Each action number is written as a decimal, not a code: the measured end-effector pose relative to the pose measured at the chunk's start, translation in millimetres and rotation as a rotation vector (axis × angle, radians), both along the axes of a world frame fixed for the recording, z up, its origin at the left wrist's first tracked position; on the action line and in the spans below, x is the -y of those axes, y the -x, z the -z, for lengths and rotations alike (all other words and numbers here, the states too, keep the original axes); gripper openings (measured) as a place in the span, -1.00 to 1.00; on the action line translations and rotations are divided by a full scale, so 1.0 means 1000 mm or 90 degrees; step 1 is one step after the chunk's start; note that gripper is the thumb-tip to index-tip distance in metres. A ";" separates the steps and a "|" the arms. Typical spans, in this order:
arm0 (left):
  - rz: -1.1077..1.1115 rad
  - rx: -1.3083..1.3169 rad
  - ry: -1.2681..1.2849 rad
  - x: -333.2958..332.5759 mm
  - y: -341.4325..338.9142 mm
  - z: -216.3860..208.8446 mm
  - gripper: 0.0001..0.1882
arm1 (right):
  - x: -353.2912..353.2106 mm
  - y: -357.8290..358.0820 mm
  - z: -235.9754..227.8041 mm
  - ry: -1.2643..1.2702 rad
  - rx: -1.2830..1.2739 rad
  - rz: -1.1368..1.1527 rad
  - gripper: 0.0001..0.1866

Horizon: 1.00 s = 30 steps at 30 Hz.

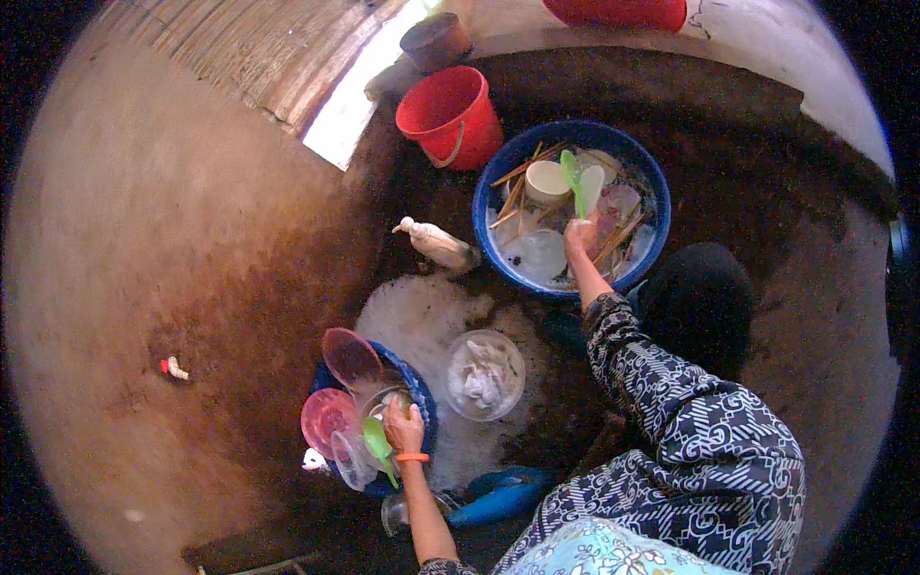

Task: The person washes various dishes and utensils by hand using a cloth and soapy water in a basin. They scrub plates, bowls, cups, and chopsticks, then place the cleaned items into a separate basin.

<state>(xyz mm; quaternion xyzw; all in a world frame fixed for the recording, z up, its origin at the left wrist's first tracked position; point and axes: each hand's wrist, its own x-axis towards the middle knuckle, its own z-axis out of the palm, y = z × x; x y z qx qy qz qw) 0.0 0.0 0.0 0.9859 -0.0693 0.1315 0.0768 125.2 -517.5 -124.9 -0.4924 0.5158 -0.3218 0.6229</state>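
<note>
My right hand (581, 235) is over the big blue tub (482, 240), closed around the handles of a green spoon (571, 171) and a whitish spoon (592, 184). Sudsy water fills the tub, with a cream bowl (548, 181), a clear round dish (540, 254) and several thin wooden sticks (508, 213) in it. My left hand (403, 428) reaches into the smaller blue basin (426, 402). Its curled fingers are against clear dishware there, and their hold is partly hidden. Pink bowls (328, 412), a clear plastic bowl (353, 460) and another green spoon (377, 439) surround it.
Between tub and basin, a clear bowl (486, 376) with a wadded white cloth or bag stands on foamy floor. A pale bottle (441, 243) lies left of the tub. Behind stand a red bucket (450, 115) and a brown pot (435, 41). A tap (174, 368) is at left.
</note>
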 end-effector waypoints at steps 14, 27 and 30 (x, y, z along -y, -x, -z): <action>-0.023 0.046 0.178 0.026 -0.007 -0.025 -0.64 | -0.030 -0.033 -0.064 0.340 0.161 0.024 -0.43; -0.071 -0.329 0.740 0.112 -0.006 -0.025 -0.59 | -0.154 -0.016 -0.101 -0.239 0.346 -0.404 -0.71; -0.061 -0.347 0.756 0.138 -0.005 -0.017 -0.58 | -0.215 0.017 -0.101 -0.389 0.395 -0.547 -0.72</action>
